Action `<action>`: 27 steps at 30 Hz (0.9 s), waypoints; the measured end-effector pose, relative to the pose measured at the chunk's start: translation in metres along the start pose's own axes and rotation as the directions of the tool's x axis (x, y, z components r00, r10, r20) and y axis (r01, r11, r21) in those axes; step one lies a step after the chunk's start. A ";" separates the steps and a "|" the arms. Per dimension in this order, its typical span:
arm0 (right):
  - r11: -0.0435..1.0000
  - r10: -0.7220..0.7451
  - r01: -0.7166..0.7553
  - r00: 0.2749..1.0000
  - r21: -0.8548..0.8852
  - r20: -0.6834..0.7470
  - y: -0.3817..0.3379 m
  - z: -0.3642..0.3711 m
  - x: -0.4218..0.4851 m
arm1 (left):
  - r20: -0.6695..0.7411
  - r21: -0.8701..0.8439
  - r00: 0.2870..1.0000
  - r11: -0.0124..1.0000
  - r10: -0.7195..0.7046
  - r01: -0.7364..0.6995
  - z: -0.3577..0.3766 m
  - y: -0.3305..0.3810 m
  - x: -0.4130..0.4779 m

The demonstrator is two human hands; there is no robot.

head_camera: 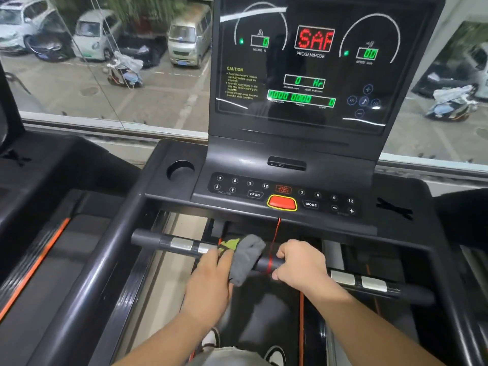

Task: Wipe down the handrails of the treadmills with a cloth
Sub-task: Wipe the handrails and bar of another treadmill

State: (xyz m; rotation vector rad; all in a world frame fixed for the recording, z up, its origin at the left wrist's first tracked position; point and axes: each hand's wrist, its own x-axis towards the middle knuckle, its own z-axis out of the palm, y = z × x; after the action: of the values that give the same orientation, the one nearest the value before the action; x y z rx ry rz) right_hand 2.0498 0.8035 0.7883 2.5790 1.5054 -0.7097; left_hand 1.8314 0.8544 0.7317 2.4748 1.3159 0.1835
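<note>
Two hands on the handrail point(155, 240) here, right? Where's the cloth at tho

Reply: yep, both on the front crossbar under the console point(298, 143). Cloth point(248, 256) is grey with a bit of lime green showing, draped over the bar near its middle. Left hand point(211, 278) grips it against the bar, thumb lying along the fabric. Its fingertips are hidden behind the cloth. Right hand point(301, 268) holds no cloth, fingers curled round the bare bar just right of the cloth.

OP: and that red string?

Reply: safety cord point(276, 231). It hangs from the red key point(282, 203) and crosses the bar between the cloth and the right hand. Silver grip sensors point(182, 244) sit on the bar to either side of the hands. The console reads SAF.
</note>
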 end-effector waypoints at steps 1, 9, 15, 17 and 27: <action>1.000 0.003 -0.003 1.000 0.007 -0.005 0.000 0.001 0.000 | 0.011 0.047 1.000 0.999 0.021 -0.021 -0.003 0.012 0.011; 1.000 -0.029 0.028 0.999 -0.008 -0.041 -0.003 0.005 -0.004 | 0.438 0.252 0.883 0.966 -0.168 0.059 -0.022 0.055 0.111; 1.000 -0.026 0.026 0.999 -0.005 -0.036 -0.003 0.007 -0.004 | -0.044 -0.184 0.991 0.974 0.125 -0.131 0.011 0.012 0.003; 1.000 -0.024 0.024 0.999 -0.004 -0.040 -0.003 0.007 -0.003 | -0.102 -0.190 0.983 0.967 0.154 -0.171 0.024 -0.003 -0.013; 0.999 0.028 -0.028 1.000 -0.024 -0.008 -0.007 0.002 -0.002 | 0.249 0.080 0.965 0.995 -0.077 0.059 -0.016 0.057 0.085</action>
State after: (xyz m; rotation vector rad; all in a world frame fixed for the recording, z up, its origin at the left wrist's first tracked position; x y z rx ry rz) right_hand 2.0423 0.8047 0.7885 2.5827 1.4674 -0.6748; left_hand 1.9196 0.8982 0.7625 2.4098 1.3154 -0.1932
